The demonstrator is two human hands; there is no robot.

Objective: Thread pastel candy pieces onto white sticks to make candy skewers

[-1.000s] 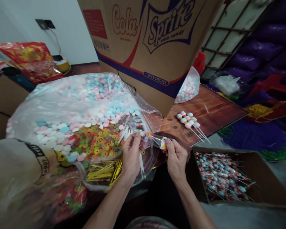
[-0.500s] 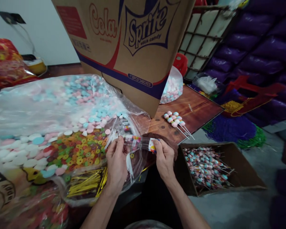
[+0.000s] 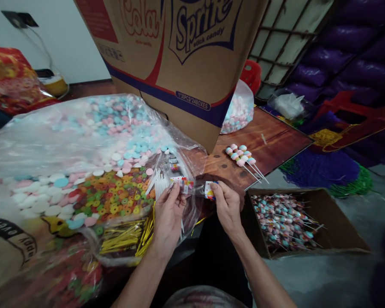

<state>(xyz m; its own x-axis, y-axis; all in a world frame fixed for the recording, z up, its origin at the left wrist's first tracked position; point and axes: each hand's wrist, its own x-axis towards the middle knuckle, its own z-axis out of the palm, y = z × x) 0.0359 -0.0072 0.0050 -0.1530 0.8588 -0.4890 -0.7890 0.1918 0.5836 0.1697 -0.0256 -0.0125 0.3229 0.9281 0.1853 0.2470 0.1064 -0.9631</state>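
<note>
Between my two hands stretches a small clear plastic bag (image 3: 198, 188) with colourful print at its ends. My left hand (image 3: 170, 214) pinches the left end, and my right hand (image 3: 227, 208) grips the white printed right end between thumb and fingers. Just beyond my left hand lie more printed clear bags (image 3: 174, 164) and white sticks (image 3: 161, 182). Gold twist ties (image 3: 123, 236) are piled in a clear bag to its left. Several candy skewers (image 3: 240, 155) of pink, white and blue pieces lie on the table beyond my right hand.
Loose ring-shaped gummies (image 3: 115, 193) and pastel candies (image 3: 48, 199) spread over plastic at left. A tall cardboard carton (image 3: 167, 92) stands at the back. On the right, below table height, an open box (image 3: 336, 226) holds many wrapped candy sticks (image 3: 284, 220).
The view has shifted, so the surroundings sit slightly further right. Both hands still hold the clear bag stretched between them.
</note>
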